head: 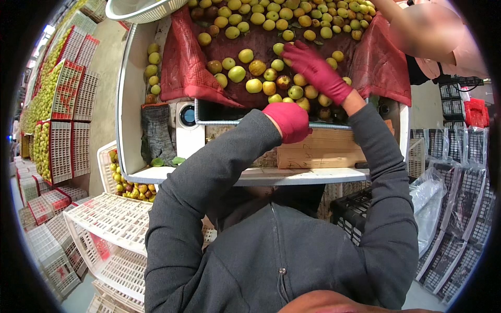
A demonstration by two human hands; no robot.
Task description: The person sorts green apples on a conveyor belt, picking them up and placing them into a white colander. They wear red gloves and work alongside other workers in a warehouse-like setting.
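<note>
Both of my hands wear crimson gloves. My right hand (315, 70) lies palm down over loose yellow-green round fruits (295, 92), its fingers stretched out among them. Lower and to the left, my left hand (287, 122) is curled above the front rim of a dark trough (223, 113); whether anything is inside its fingers is hidden. Under the fruits spreads a dark red mesh cloth (242, 41), draped over both sides. Some fruits have brown patches, and several rest at the trough's edge by my right wrist.
A wooden block (321, 150) and a dark grey glove (158, 129) lie inside the white bench (274, 178). Fruits line its left channel. A white basket (145, 11) stands at the upper left. Crates (105, 223) stack left, black crates (450, 219) right. Another person's arm (422, 35) reaches in.
</note>
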